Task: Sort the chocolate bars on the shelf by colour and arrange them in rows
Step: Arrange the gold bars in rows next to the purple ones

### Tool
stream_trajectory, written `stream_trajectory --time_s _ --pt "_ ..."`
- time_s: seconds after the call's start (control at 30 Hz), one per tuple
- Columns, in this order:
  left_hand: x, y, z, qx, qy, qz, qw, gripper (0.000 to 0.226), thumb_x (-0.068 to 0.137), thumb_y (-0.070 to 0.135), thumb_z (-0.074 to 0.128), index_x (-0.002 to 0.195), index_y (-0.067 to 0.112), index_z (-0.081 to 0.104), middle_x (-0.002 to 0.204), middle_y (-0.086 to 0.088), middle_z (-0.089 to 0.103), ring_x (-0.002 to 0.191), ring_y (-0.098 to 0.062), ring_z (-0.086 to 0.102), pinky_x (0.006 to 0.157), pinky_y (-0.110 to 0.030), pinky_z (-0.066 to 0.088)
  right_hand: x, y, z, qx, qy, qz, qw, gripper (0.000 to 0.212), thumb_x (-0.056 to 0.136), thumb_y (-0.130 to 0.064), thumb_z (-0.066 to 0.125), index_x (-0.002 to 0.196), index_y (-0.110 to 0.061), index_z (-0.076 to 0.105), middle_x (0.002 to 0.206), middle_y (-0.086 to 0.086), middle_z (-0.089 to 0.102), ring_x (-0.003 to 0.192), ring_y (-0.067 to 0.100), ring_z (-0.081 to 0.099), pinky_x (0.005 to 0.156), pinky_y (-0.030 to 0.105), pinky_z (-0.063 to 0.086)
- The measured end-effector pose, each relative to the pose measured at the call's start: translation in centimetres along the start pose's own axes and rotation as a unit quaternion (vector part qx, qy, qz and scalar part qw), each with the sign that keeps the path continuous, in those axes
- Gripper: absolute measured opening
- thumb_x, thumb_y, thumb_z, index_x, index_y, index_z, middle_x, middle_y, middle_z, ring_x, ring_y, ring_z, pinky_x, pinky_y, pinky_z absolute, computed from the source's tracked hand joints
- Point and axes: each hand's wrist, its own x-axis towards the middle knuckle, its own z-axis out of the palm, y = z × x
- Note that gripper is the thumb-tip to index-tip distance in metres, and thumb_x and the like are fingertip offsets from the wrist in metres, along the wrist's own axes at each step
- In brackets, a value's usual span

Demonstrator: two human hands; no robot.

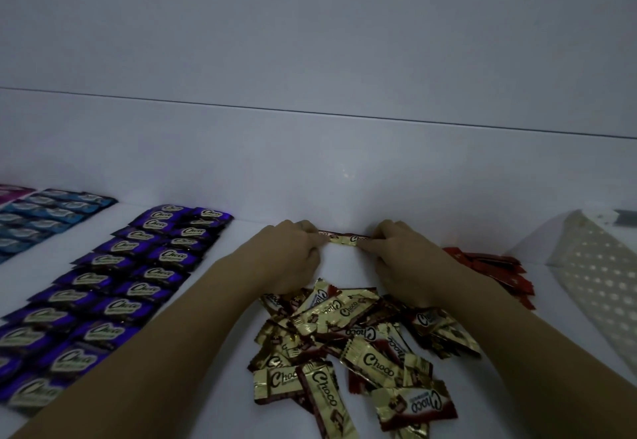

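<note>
White laminate shelf surface (344,266), dimly lit, backed by a plain white rear panel (310,59). One gold-and-brown foil-wrapped chocolate bar (344,239) is held at the shelf's back edge, pinched at its ends by the curled fingers of the left hand (293,249) and right hand (403,252). A loose pile of matching gold bars (348,345) is heaped between the forearms. Purple-wrapped bars (113,283) are laid in two rows to the left, blue-wrapped bars (44,218) beyond them; a bare strip is left beside the purple rows. Red wrappers (496,273) are partly hidden by the right forearm. A pink wrapper (10,192) and a white dotted object (599,283) are cut off at the edges.
</note>
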Motion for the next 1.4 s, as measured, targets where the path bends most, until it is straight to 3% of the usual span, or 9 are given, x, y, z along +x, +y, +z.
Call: stream_trajectory --time_s 0.23,0.37,0.5,0.67,0.87,1.0,1.13,1.27,1.4 --pt "-0.1 0.0 -0.3 0.004 -0.004 0.005 1.0 0.042 0.101 0.029 0.031 0.142 0.029 0.042 0.147 0.002 0.037 0.122 -0.023 0.043 0.1 -0.044 0.039 -0.1 0.3 -0.2 0.03 0.001 0.008 1.0 0.048 0.096 -0.014 0.04 0.143 -0.021 0.044 0.134 0.007 0.043 0.122 0.026 0.037 0.1 0.036 0.036" --pt "-2.0 0.4 -2.8 -0.072 0.013 0.032 0.997 0.038 0.098 0.032 0.048 0.136 0.033 0.049 0.135 0.009 0.048 0.118 -0.012 0.045 0.098 -0.032 0.039 -1.2 0.6 -3.7 0.088 0.028 0.01 0.996 0.028 0.097 -0.025 0.051 0.121 -0.026 0.065 0.119 -0.001 0.056 0.109 0.018 0.054 0.092 0.033 0.044" --pt "-3.9 1.2 -4.8 -0.154 -0.06 0.059 0.985 0.03 0.091 0.042 0.059 0.12 0.036 0.061 0.109 0.017 0.062 0.101 0.0 0.057 0.088 -0.027 0.049 -3.8 -1.4 -7.1 0.119 -0.072 -0.035 0.99 0.027 0.091 -0.035 0.062 0.118 -0.033 0.064 0.115 -0.014 0.063 0.099 0.003 0.059 0.086 0.023 0.045" --pt "-3.7 1.7 -4.2 -0.128 -0.138 0.032 0.982 0.051 0.073 0.047 0.077 0.12 0.036 0.06 0.094 0.018 0.06 0.094 -0.003 0.06 0.09 -0.03 0.05 -5.1 -3.7 -5.3 0.086 -0.139 -0.04 0.986 0.047 0.088 -0.045 0.064 0.132 -0.035 0.053 0.128 -0.01 0.055 0.112 0.01 0.054 0.092 0.027 0.044" --pt "-3.8 1.7 -4.1 -0.188 -0.09 0.035 0.977 0.031 0.073 0.036 0.08 0.102 0.031 0.069 0.09 0.012 0.063 0.08 -0.003 0.059 0.072 -0.021 0.048 -6.3 -3.0 -3.0 0.133 -0.038 -0.009 0.99 0.027 0.086 -0.045 0.065 0.11 -0.032 0.067 0.107 -0.009 0.058 0.095 0.009 0.056 0.085 0.029 0.049" --pt "-4.0 1.0 -3.5 -0.29 -0.064 0.019 0.955 0.009 0.08 0.03 0.076 0.085 0.023 0.073 0.079 0.004 0.072 0.072 -0.014 0.063 0.069 -0.03 0.053 -6.9 -2.7 -2.6 0.169 0.01 -0.01 0.985 0.021 0.084 -0.044 0.068 0.101 -0.033 0.069 0.099 -0.014 0.061 0.088 0.003 0.057 0.08 0.025 0.049" --pt "-4.1 1.0 -3.7 -0.337 -0.032 0.009 0.941 0.008 0.084 0.025 0.073 0.082 0.018 0.074 0.078 -0.002 0.072 0.069 -0.011 0.061 0.074 -0.035 0.056 -7.3 -2.6 -2.5 0.2 0.062 -0.021 0.978 0.013 0.086 -0.041 0.066 0.093 -0.033 0.073 0.094 -0.016 0.064 0.082 0.001 0.057 0.076 0.02 0.047" --pt "-4.2 1.0 -4.2 -0.381 -0.004 0.026 0.924 0.01 0.087 0.023 0.069 0.086 0.014 0.074 0.084 -0.002 0.073 0.073 -0.007 0.062 0.071 -0.026 0.053 -7.7 -2.7 -2.7 0.221 0.16 -0.029 0.962 0.012 0.084 -0.039 0.068 0.092 -0.034 0.076 0.084 -0.011 0.06 0.076 0.001 0.051 0.063 0.015 0.037" --pt "-4.0 0.7 -4.3 -0.4 0.071 0.0 0.914 0.012 0.091 0.025 0.063 0.085 0.015 0.066 0.07 0.003 0.066 0.066 -0.01 0.059 0.064 -0.027 0.055 -7.7 -3.0 -2.3 0.269 0.237 0.001 0.933 0.012 0.084 -0.035 0.07 0.094 -0.032 0.076 0.06 -0.01 0.063 0.054 0.007 0.056 0.057 0.022 0.048"
